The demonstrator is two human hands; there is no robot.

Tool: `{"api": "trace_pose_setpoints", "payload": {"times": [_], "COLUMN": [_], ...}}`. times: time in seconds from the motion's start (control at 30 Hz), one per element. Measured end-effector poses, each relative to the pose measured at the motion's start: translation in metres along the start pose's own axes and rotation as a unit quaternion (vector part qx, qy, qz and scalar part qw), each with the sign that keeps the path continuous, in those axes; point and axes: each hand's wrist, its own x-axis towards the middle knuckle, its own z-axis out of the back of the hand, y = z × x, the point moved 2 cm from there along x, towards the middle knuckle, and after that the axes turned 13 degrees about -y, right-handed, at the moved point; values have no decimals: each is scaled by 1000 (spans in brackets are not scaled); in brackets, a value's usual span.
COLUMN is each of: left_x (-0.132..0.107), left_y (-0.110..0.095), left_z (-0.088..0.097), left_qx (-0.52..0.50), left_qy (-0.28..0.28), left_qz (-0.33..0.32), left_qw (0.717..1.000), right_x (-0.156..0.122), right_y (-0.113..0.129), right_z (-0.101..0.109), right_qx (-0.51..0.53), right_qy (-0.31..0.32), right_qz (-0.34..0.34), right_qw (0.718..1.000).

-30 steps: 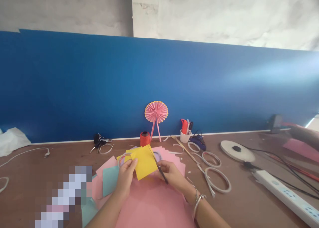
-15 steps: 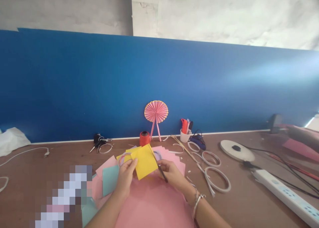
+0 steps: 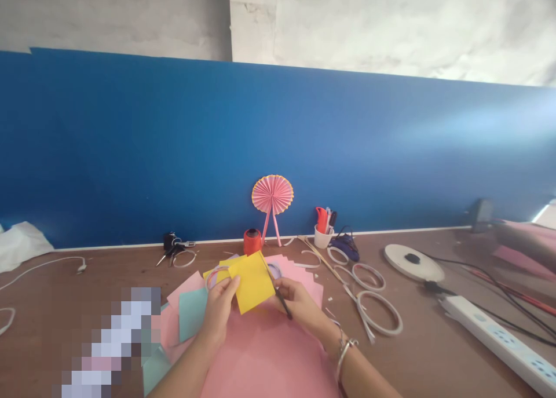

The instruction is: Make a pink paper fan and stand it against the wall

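Observation:
My left hand pinches the left edge of a yellow paper square, thumb on top, and holds it tilted above a stack of pink paper. On the other side, my right hand is closed round dark-handled scissors. Their thin blades lie along the paper's right edge; the finger loops are mostly hidden by the hand. Beneath and behind the hands are more yellow sheets, a teal sheet and rolls of paper strip.
A pink paper fan stands against the blue partition, near a red container and a white pen cup. Coiled strips, a round white lid and a power strip lie right. Keys lie left.
My hands, the yellow paper and the scissors stay almost in place. At the far right edge, a blurred arm over pink paper has shifted slightly.

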Motion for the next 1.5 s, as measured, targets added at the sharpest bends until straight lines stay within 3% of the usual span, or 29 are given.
{"api": "trace_pose_setpoints", "payload": {"times": [0.43,0.77,1.5], "left_x": [1,-1,-1], "left_y": [3,0,1], "left_z": [0,-1,-1], "left_qx": [3,-4,16], "left_qy": [12,11,12], "left_qz": [4,5,-12], "left_qw": [1000,1000,1000], "right_x": [1,0,1], "right_y": [-4,1,-3], "right_z": [-1,-2,-1], "right_qx": [52,12,29], "right_qy": [12,2,18], "right_qz": [-21,-28,7], "right_qw": [998,1000,999]}}
